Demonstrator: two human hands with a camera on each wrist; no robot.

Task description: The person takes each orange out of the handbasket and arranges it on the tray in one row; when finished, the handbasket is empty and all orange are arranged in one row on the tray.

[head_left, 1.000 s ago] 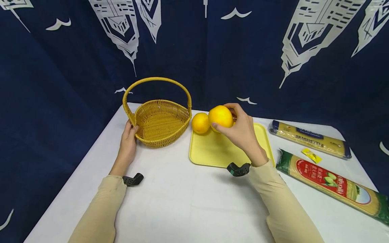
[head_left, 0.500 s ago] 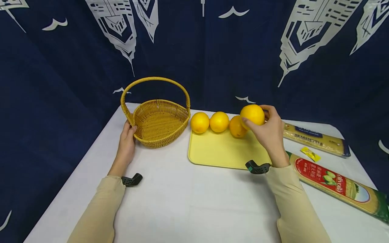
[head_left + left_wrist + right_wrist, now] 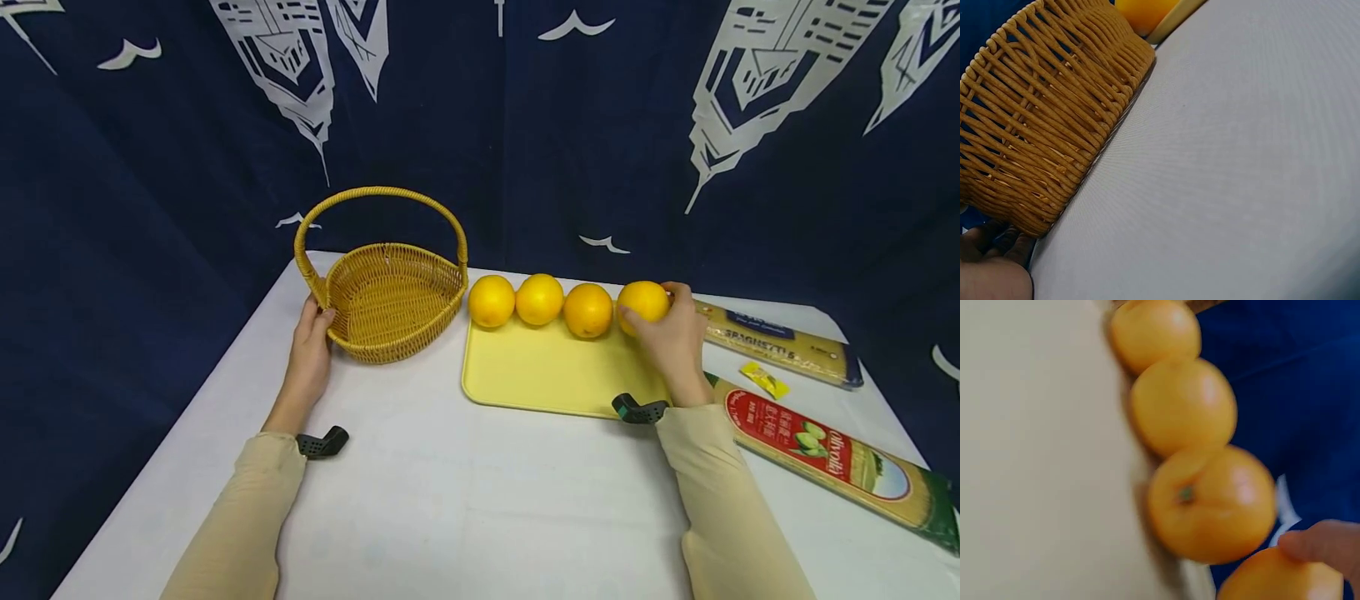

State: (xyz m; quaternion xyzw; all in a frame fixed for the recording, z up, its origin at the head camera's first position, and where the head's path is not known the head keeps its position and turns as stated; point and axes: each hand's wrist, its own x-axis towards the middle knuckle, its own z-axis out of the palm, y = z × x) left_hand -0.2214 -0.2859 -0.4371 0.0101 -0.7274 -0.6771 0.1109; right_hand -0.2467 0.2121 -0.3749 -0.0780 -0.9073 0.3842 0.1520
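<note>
On the table's left side, my left hand (image 3: 307,362) grips a wicker basket (image 3: 390,304) by its left side, thumb over the rim. The basket has a tall arched handle and nothing lies in it. In the left wrist view, fingers (image 3: 1007,244) lie against the basket's woven wall. My right hand (image 3: 675,343) holds an orange (image 3: 643,302) at the right end of a row along the back of a yellow tray (image 3: 547,375). Three other oranges stand beside it: a left one (image 3: 491,302), a middle one (image 3: 540,300) and a nearer one (image 3: 1213,506).
Right of the tray lies a spaghetti pack (image 3: 780,342), partly behind my right hand. A small yellow packet (image 3: 764,380) and a longer pasta pack (image 3: 832,454) with a red label lie in front of it. A dark blue curtain (image 3: 480,150) hangs behind the white table (image 3: 405,500).
My right hand has moved from the left part of the tray to its right end, bringing the held orange down beside the others. My left hand has stayed on the basket.
</note>
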